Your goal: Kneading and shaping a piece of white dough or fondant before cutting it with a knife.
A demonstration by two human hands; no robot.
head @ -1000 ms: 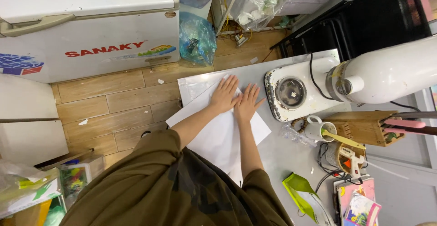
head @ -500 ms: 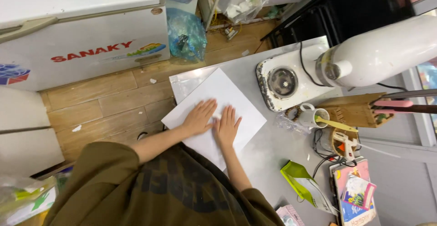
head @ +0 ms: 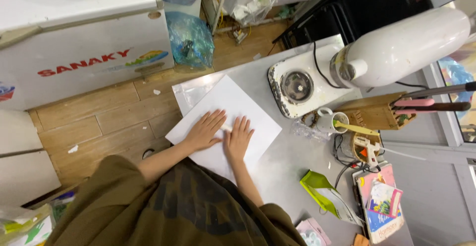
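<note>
A large white sheet of paper point(head: 248, 104) lies at an angle on the grey metal table point(head: 287, 164), over a clear plastic sleeve point(head: 191, 90). My left hand point(head: 206, 129) lies flat on the sheet with its fingers spread. Right beside it my right hand point(head: 239, 138) presses flat on the same sheet, fingers apart. A small pale strip point(head: 226, 126) shows between the two hands; I cannot tell what it is. Neither hand grips anything. Olive sleeves cover both upper arms.
A white stand mixer point(head: 347, 72) stands at the table's far side. Beside it are a wooden knife block point(head: 377, 112), a mug point(head: 331, 121), a green pouch point(head: 322, 191) and books point(head: 382, 201). Left of the table are a white chest freezer point(head: 79, 42) and a blue plastic bag point(head: 191, 40) on wooden floor.
Both hands have slid along the sheet toward my body, still flat and side by side. The sheet has stayed on the table.
</note>
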